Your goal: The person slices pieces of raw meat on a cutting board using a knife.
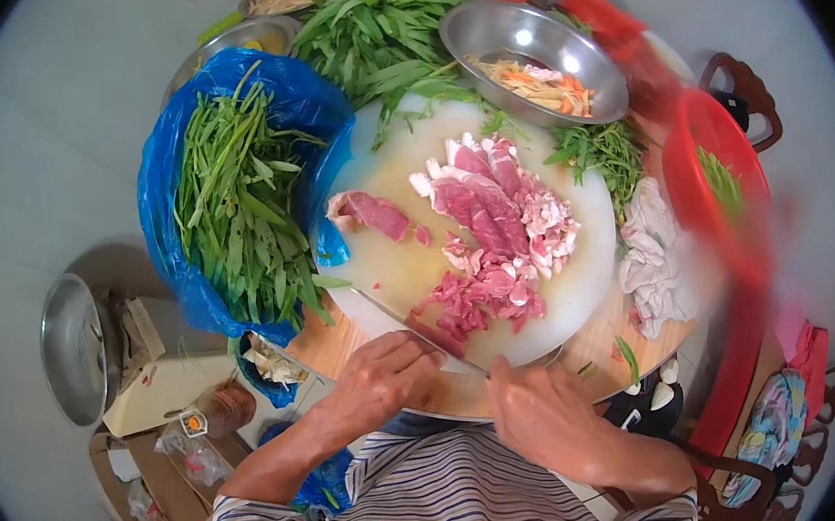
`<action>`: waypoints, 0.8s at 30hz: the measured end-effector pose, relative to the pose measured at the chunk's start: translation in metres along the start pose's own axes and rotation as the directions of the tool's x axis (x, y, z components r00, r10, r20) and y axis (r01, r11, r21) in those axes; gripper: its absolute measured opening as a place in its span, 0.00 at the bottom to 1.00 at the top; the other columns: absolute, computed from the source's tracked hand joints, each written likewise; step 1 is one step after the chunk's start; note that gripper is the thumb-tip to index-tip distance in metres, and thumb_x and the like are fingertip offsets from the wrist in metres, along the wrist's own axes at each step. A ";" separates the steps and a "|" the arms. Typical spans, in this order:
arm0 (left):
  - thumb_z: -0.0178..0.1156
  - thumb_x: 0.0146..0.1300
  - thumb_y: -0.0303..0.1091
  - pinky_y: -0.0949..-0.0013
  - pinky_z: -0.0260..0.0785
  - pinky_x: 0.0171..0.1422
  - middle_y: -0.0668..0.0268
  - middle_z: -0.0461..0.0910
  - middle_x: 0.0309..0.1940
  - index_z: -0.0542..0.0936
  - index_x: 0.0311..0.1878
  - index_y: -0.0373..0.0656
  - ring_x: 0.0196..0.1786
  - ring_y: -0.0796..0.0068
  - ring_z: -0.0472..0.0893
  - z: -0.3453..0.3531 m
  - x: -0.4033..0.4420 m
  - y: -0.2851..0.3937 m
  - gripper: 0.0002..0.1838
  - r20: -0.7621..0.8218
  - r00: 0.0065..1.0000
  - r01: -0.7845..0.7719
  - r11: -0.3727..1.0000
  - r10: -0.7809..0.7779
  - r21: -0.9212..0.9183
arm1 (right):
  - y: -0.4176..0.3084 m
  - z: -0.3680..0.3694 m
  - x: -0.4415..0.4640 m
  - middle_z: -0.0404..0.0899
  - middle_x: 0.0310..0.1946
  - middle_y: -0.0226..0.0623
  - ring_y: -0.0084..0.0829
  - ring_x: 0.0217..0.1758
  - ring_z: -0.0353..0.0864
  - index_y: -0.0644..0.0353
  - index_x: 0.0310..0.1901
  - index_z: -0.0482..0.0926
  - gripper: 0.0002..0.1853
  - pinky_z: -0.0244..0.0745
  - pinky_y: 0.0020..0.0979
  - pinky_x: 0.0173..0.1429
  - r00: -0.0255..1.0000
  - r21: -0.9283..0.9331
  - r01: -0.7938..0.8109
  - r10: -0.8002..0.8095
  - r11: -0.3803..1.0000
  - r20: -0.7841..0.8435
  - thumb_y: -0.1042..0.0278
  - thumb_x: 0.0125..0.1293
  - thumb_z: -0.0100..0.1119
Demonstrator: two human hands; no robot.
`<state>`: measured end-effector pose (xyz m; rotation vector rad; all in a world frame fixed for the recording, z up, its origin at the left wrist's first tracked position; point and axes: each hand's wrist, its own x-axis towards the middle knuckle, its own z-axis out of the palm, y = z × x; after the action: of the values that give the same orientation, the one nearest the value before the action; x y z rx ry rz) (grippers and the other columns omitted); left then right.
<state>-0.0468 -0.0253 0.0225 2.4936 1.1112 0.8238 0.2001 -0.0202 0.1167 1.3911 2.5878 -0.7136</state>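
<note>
At the bottom centre of the frame, the right hand (545, 417) is closed around one knife (474, 364), the left hand (376, 377) has bent fingers together by its blade, pinching or not I cannot tell, and one white board (587, 229) mid-frame bears one meat heap (481, 212) plus one larger separate chunk (371, 215) to its left.

The bowl (543, 45) is polished, glossy metal (two bright glints sit inside it). The cutting board (586, 254) looks like smooth, pale plastic; the blue bag (165, 224), thin, crinkled, shiny plastic; the bench (317, 346), smooth wood; the rag (651, 263), matt rumpled cloth; the meat (482, 216), moist with a faint sheen.
</note>
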 end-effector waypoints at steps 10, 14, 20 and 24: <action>0.73 0.50 0.26 0.56 0.85 0.62 0.60 0.90 0.51 0.89 0.54 0.40 0.56 0.56 0.90 0.004 -0.004 -0.002 0.24 -0.072 0.997 0.010 0.995 -0.017 -0.095 | 0.001 0.002 0.030 0.83 0.21 0.56 0.61 0.26 0.88 0.71 0.43 0.77 0.13 0.83 0.56 0.32 0.970 0.162 0.018 0.021 0.987 -0.241 0.67 0.81 0.56; 0.72 0.51 0.24 0.56 0.85 0.62 0.60 0.90 0.49 0.89 0.53 0.40 0.55 0.56 0.90 0.003 -0.006 0.001 0.22 -0.182 0.982 0.020 0.992 -0.042 -0.123 | 0.001 -0.011 0.005 0.84 0.20 0.54 0.58 0.25 0.89 0.69 0.41 0.76 0.10 0.84 0.54 0.31 0.983 0.171 0.020 0.012 0.985 -0.182 0.70 0.80 0.57; 0.71 0.51 0.23 0.59 0.85 0.59 0.61 0.90 0.48 0.89 0.50 0.39 0.52 0.57 0.89 0.007 -0.007 0.004 0.19 -0.129 0.991 0.024 0.997 -0.033 -0.070 | -0.002 -0.012 -0.022 0.84 0.20 0.52 0.53 0.23 0.89 0.69 0.44 0.78 0.08 0.84 0.48 0.29 0.998 -0.009 0.014 -0.015 1.000 -0.059 0.70 0.74 0.61; 0.72 0.51 0.25 0.59 0.85 0.57 0.61 0.90 0.49 0.88 0.49 0.38 0.51 0.58 0.89 0.003 -0.004 0.004 0.18 -0.059 0.997 0.044 0.997 -0.047 -0.059 | 0.000 -0.002 -0.011 0.86 0.21 0.51 0.51 0.24 0.91 0.70 0.46 0.80 0.10 0.86 0.46 0.31 0.999 -0.054 0.004 -0.007 0.999 -0.049 0.71 0.69 0.63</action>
<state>-0.0449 -0.0310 0.0200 2.4022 1.1435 0.9111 0.2062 -0.0281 0.1219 1.4036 2.6285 -0.6134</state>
